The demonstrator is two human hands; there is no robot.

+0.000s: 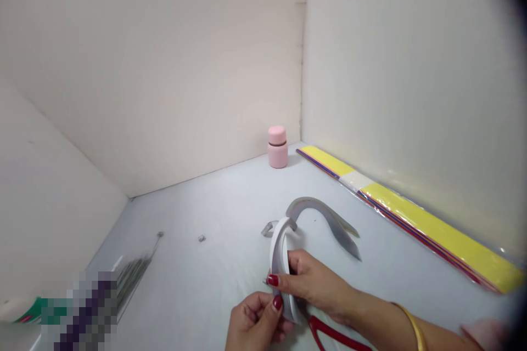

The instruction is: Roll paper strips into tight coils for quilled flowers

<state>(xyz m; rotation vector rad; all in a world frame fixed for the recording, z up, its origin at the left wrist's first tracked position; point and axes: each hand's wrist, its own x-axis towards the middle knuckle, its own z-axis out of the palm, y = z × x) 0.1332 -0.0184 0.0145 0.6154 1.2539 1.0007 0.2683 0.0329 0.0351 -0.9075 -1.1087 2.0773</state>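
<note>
A folded white-and-grey paper strip (278, 249) curves upward between my hands. My left hand (257, 321) pinches its lower end between thumb and fingers. Just above, my right hand (310, 282) is closed on the strip's side, thumb across the front and fingers behind. A grey curved strip (325, 216) with pointed ends lies on the table beyond, near the upper end of the held one. A small curled grey piece (268, 228) sits to the left of that end. Below my right wrist shows a red loop handle (335, 334), like that of scissors, partly out of frame.
A pink lidded bottle (278, 148) stands at the back corner. Along the right wall lies a plastic-wrapped pack of coloured paper (411, 214), yellow on top. At left are a bundle of thin wires (134, 282) and a small crumpled bit (201, 238). Walls enclose the table (185, 296).
</note>
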